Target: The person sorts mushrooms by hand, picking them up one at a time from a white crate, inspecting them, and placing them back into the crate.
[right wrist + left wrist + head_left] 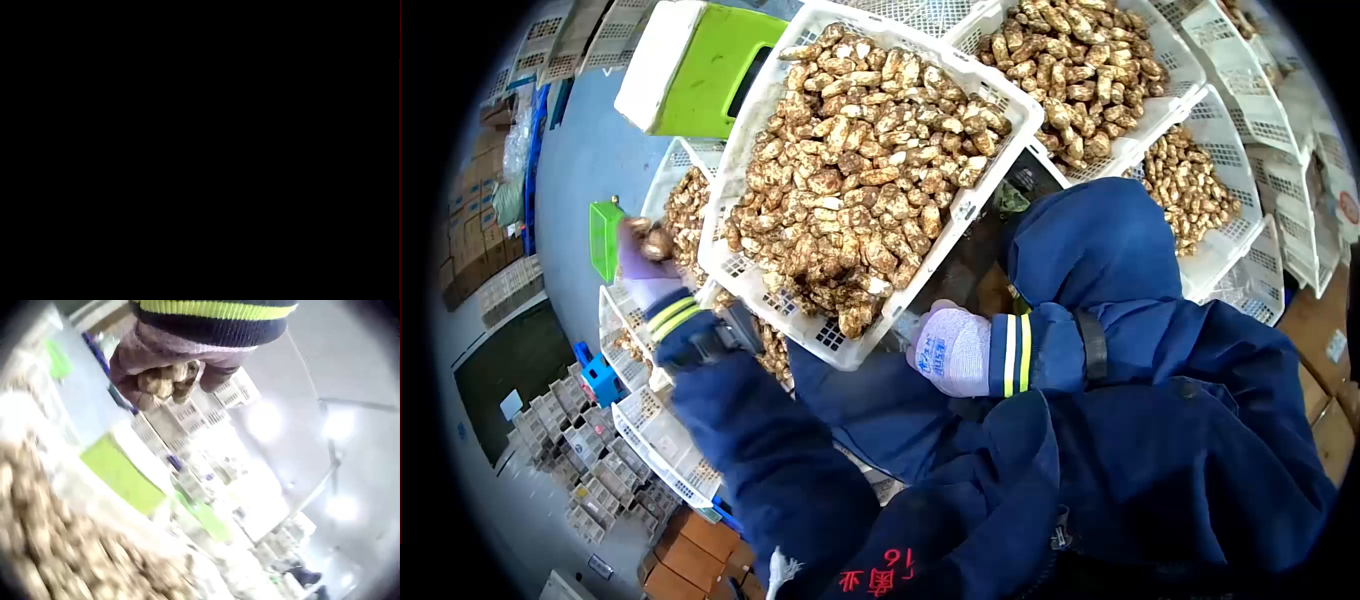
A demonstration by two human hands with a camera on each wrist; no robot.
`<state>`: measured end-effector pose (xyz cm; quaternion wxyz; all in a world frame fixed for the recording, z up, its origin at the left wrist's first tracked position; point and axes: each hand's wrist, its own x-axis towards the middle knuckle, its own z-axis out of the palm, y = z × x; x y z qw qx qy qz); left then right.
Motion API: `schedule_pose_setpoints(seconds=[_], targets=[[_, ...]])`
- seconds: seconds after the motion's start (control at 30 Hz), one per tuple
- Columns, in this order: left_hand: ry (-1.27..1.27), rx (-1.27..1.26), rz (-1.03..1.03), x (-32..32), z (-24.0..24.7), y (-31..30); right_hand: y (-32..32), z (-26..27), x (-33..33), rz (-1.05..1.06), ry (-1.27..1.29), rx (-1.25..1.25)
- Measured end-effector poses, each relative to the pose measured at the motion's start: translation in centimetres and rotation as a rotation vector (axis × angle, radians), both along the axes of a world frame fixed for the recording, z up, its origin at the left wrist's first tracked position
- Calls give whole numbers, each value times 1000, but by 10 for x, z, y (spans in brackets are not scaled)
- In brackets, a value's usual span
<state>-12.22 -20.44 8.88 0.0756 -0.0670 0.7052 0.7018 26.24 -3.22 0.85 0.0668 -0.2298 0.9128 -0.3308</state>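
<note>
Head cam looks dn, L-wrist out; green box shared.

The person has two gloved hands: one left hand, one right hand. At least two brown pieces show in the left. At least four white crates hold heaped pieces, too many to count. There is one green-and-white box, one small green container and one blue object at the left. Several cardboard boxes show; their exact number cannot be told.
</note>
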Motion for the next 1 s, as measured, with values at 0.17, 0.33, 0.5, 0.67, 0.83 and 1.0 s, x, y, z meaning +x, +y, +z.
schedule_pose_setpoints(seconds=[0.17, 0.33, 0.5, 0.67, 0.83, 1.0], targets=[[295, -443, 60, 1, 9, 22, 16, 22, -9, 16, 101, 96], [166, -579, -815, 117, -27, 222, 17, 10, -8, 11, -31, 26], [281, -1024, -931, 164, -103, 294, 21, -4, -10, 40, -236, -79], [-185, 238, -856, 144, -121, 223, 20, 8, -10, 29, -202, 106], [-480, 370, -401, 117, -94, 227, 44, 42, -23, 100, -246, 57], [432, -1220, -886, 131, -89, 296, 24, 6, -11, -131, -160, -115]])
